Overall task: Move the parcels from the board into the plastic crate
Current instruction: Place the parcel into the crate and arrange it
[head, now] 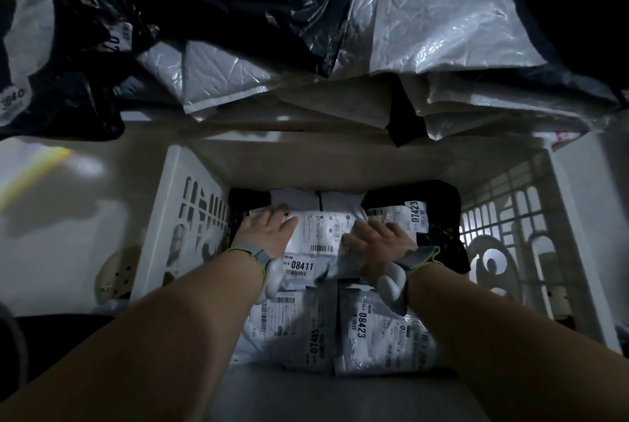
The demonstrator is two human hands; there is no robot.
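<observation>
You have one white slatted plastic crate [190, 190], four label-bearing parcels visible inside it, numbered 08411 [316, 241], 07405 [292, 329], 08423 [377, 336] and 07423 [408, 217], two bare hands [269, 229] [377, 244] on them, and a mixed heap of black and silvery plastic mailers [425, 23] on the board that overlaps too much for you to count.

White lattice-sided crate [190, 190]; white parcels [316, 238] with black barcodes; black and silver-grey bags [425, 13]; grey wristbands [250, 251], lime-edged.
</observation>
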